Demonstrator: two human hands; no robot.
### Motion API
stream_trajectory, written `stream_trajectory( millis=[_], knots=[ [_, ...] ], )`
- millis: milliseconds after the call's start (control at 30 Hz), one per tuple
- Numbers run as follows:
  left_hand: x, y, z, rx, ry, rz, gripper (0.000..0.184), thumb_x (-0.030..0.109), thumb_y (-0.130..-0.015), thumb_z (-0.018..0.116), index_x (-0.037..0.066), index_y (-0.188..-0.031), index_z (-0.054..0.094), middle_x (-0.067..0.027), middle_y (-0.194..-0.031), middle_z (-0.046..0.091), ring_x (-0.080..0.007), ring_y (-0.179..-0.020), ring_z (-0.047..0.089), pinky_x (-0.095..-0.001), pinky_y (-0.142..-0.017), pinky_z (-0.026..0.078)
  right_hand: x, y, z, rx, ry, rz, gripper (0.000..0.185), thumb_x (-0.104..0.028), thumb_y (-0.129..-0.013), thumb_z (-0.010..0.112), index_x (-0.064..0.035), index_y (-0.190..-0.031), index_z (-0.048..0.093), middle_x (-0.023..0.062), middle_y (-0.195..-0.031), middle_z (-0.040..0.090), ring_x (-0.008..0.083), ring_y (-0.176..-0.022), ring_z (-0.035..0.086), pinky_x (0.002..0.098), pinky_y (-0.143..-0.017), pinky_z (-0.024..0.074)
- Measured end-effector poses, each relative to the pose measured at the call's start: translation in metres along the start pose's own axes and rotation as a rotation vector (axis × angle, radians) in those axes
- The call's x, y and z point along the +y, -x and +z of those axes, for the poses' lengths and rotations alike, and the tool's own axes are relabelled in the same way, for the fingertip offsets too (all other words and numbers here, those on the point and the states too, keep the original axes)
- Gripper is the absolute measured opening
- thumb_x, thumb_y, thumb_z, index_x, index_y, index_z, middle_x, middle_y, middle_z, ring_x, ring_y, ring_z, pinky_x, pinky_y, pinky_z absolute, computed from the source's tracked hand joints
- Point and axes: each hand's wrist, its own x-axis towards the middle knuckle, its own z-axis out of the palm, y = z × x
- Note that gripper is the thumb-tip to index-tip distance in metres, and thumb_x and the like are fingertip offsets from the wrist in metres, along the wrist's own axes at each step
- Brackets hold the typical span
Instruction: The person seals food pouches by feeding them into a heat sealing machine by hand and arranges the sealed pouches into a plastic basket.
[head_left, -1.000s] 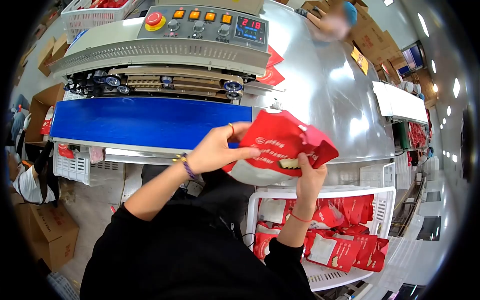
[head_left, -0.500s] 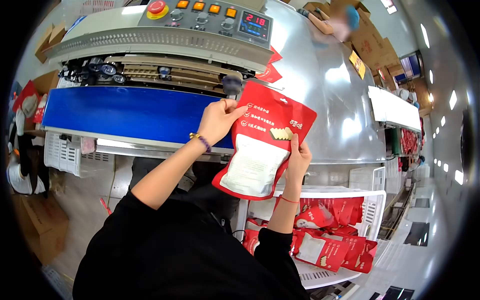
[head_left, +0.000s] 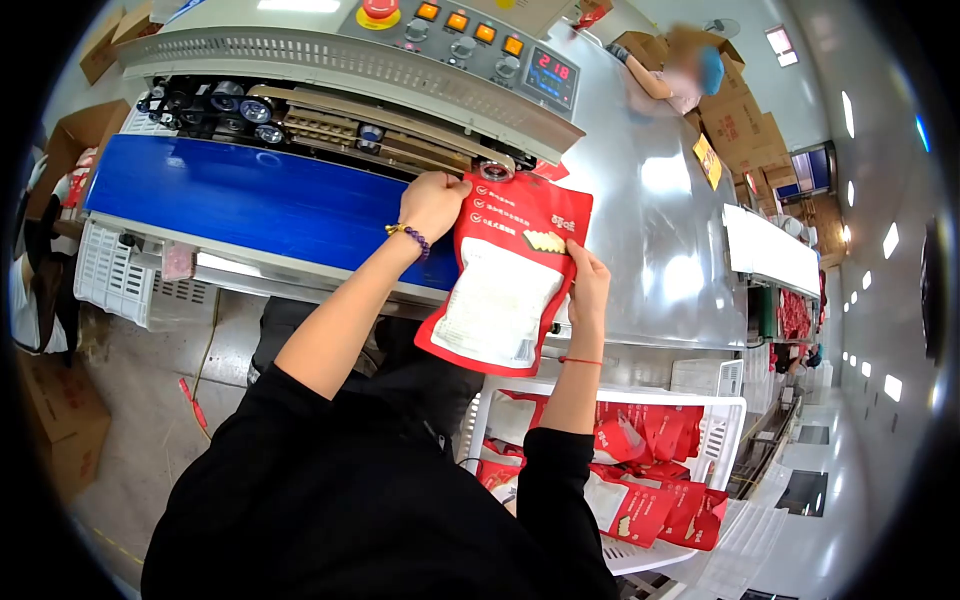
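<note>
A red pouch (head_left: 505, 300) with a white panel is held up between my two hands. My left hand (head_left: 433, 206) pinches its upper left corner, close to the rollers of a band sealing machine (head_left: 400, 110). The fingers of my right hand (head_left: 588, 280) are closed on the pouch's right edge. Its top edge lies at the machine's right end, by the front roller (head_left: 496, 170); whether the edge is inside the belts I cannot tell. Below my left forearm runs the blue conveyor belt (head_left: 260, 205).
A white crate (head_left: 733, 415) with several red pouches (head_left: 640, 505) stands at the lower right. Beyond the pouch is a shiny metal table (head_left: 640, 290). A person in a blue cap (head_left: 710, 72) is at its far side. Cardboard boxes (head_left: 65, 420) stand at the left.
The pouch has moved up and slightly left toward the machine's rollers, both hands still gripping it. The camera view has shifted, so the machine appears farther right and tilted.
</note>
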Motion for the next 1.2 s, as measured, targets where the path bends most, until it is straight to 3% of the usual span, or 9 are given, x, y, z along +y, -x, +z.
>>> stream_trajectory(
  millis=[267,467,600,633,733,800,867,1000,1200],
  knots=[
    [0.010,0.067,-0.100,0.256,-0.087,0.336,0.020,0.018,-0.094,0.057,0.002,-0.094,0.069,-0.0082,-0.077,0.066,-0.0184,-0.064,0.061,-0.0287,-0.060,0.047,-0.002,0.029,0.038,0.089,0.543,-0.539,0.030,-0.022,-0.093,0.063,0.0047,-0.107,0.064,0.0093,-0.096,0.067,0.0118,-0.085,0.063,0.0262,-0.075,0.0544],
    [0.025,0.166,-0.121,0.097,0.004,0.610,0.009,-0.001,-0.089,0.059,0.000,-0.086,0.068,-0.0049,-0.072,0.060,-0.0077,-0.057,0.047,-0.0231,-0.051,0.036,-0.100,0.213,0.063,-0.975,-0.502,-0.190,0.107,-0.079,-0.086,0.032,0.0090,-0.146,0.019,0.0337,-0.128,0.052,0.0478,-0.123,0.049,0.0515,-0.105,0.0386],
    [0.038,0.192,-0.095,-0.220,0.034,0.693,0.010,-0.005,-0.081,0.065,0.002,-0.086,0.070,-0.0034,-0.064,0.056,-0.0089,-0.050,0.048,-0.0233,-0.047,0.035,-0.126,0.272,0.071,-1.378,-0.867,-0.304,0.088,-0.056,-0.075,0.071,0.0112,-0.126,0.046,0.0262,-0.127,0.048,0.0281,-0.117,0.052,0.0309,-0.095,0.0478],
    [0.041,0.195,-0.094,-0.287,0.022,0.675,0.010,-0.006,-0.082,0.062,0.001,-0.085,0.069,-0.0038,-0.065,0.057,-0.0087,-0.052,0.048,-0.0229,-0.049,0.036,-0.119,0.320,0.086,-1.039,-1.308,-0.224,0.093,-0.058,-0.085,0.063,0.0195,-0.132,0.041,0.0445,-0.138,0.033,0.0553,-0.126,0.041,0.0554,-0.100,0.0386],
    [0.045,0.198,-0.090,-0.376,0.011,0.663,0.012,-0.006,-0.083,0.060,0.001,-0.086,0.069,-0.0044,-0.069,0.059,-0.0096,-0.055,0.049,-0.0230,-0.051,0.036,-0.093,0.293,0.072,-1.483,-1.096,-0.643,0.123,-0.072,-0.078,0.061,0.0272,-0.136,0.017,0.0496,-0.143,0.006,0.0626,-0.133,0.021,0.0629,-0.104,0.0292],
    [0.048,0.200,-0.088,-0.371,-0.001,0.639,0.011,-0.006,-0.083,0.060,0.000,-0.086,0.069,-0.0041,-0.069,0.058,-0.0085,-0.056,0.049,-0.0226,-0.051,0.035,-0.117,0.247,0.038,-1.572,-0.927,-0.622,0.058,-0.049,-0.098,0.048,0.0080,-0.107,0.052,0.0357,-0.105,0.059,0.0484,-0.103,0.060,0.0584,-0.094,0.0464],
    [0.050,0.204,-0.085,-0.349,-0.023,0.642,0.011,-0.005,-0.085,0.059,0.000,-0.085,0.069,-0.0032,-0.068,0.057,-0.0073,-0.058,0.048,-0.0224,-0.052,0.034,-0.106,0.212,0.013,-1.453,-0.668,-0.883,0.062,-0.036,-0.089,0.068,0.0123,-0.122,0.049,0.0252,-0.106,0.066,0.0302,-0.104,0.064,0.0415,-0.092,0.0494],
    [0.028,0.206,-0.073,-0.318,0.014,0.583,0.012,-0.003,-0.089,0.057,-0.001,-0.086,0.068,-0.0008,-0.068,0.055,-0.0049,-0.055,0.044,-0.0208,-0.049,0.028,0.008,0.213,-0.107,0.428,0.205,-0.411,0.018,-0.011,-0.097,0.052,-0.0007,-0.103,0.066,-0.0016,-0.060,0.052,0.0058,-0.053,0.050,0.0246,-0.063,0.0494],
    [0.032,0.208,-0.046,-0.467,0.013,0.510,0.010,0.000,-0.091,0.058,-0.002,-0.088,0.067,-0.0015,-0.071,0.055,-0.0044,-0.054,0.045,-0.0198,-0.049,0.029,0.202,0.312,-0.280,0.848,1.120,0.186,0.050,0.001,-0.077,0.058,-0.0010,-0.126,0.052,0.0226,-0.108,0.062,0.0400,-0.109,0.057,0.0427,-0.091,0.0467]
  ],
)
